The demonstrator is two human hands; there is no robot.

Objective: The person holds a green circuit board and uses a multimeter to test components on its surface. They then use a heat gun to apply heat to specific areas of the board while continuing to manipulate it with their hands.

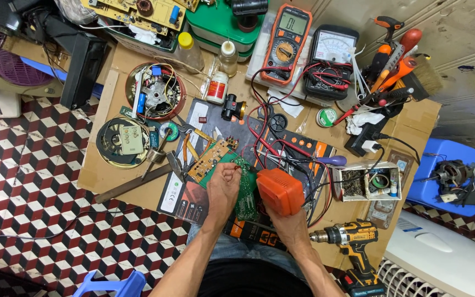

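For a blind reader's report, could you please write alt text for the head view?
The left hand holds a green circuit board while the right hand grips an orange plastic tool, above a cluttered cardboard-covered workbench with an orange digital multimeter and a yellow cordless drill.

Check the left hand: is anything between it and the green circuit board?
Nothing visible. The left hand already rests on the green circuit board. The right hand holds an orange tool beside it.
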